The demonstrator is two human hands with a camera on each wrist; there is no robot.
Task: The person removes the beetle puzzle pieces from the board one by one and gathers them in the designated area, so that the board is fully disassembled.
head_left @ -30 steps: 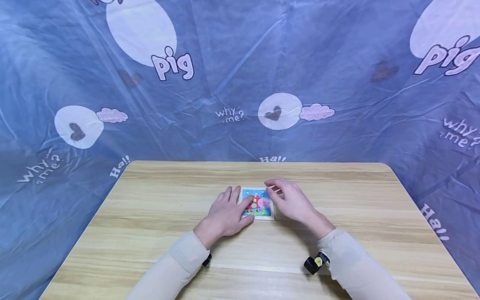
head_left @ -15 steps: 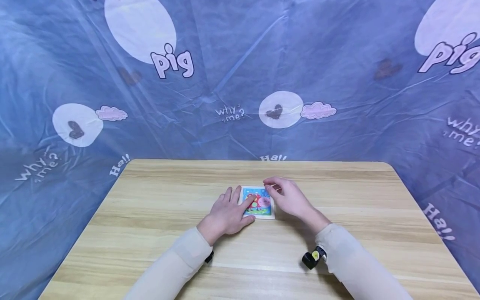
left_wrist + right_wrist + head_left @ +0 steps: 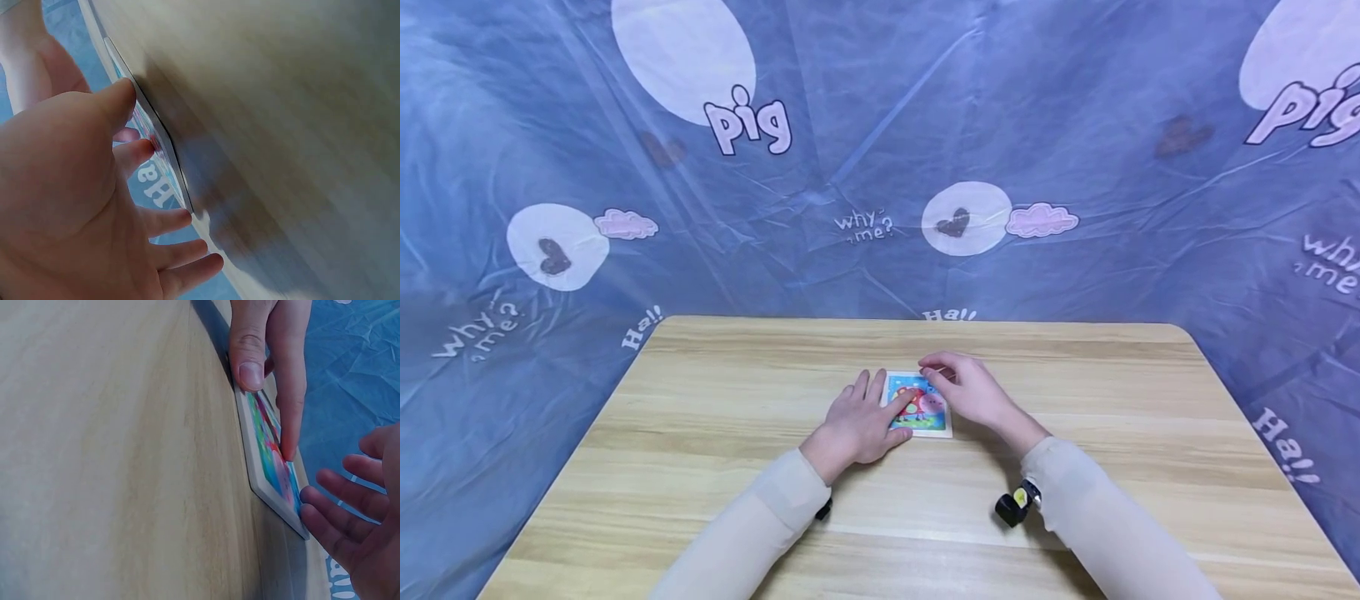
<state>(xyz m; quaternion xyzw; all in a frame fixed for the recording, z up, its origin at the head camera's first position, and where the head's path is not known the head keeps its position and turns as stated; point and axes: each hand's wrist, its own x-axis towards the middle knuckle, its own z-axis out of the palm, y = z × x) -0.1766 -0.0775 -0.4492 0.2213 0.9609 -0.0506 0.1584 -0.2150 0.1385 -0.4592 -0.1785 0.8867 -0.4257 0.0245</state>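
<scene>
A small square picture board (image 3: 932, 406) with a pale rim and a red ladybird on blue and green lies flat on the table. My left hand (image 3: 856, 423) rests on its left side with fingers spread. In the right wrist view, the left thumb lies on the near rim and the index finger (image 3: 290, 419) presses on the picture. Over the far right corner is my right hand (image 3: 976, 393), its fingers loosely bent and partly covering that corner. Seen from the right wrist, its fingertips (image 3: 306, 495) are right at the board's edge, with nothing visible between them.
The wood-grain table (image 3: 700, 417) has a rounded far edge. Behind it and at both sides hangs a blue printed cloth (image 3: 820, 150). A black wrist camera (image 3: 1013, 507) hangs below the right sleeve, close over the table.
My right hand has slid a little leftward along the board's far edge, covering more of the corner. The left hand keeps its place on the board. The head view has shifted slightly.
</scene>
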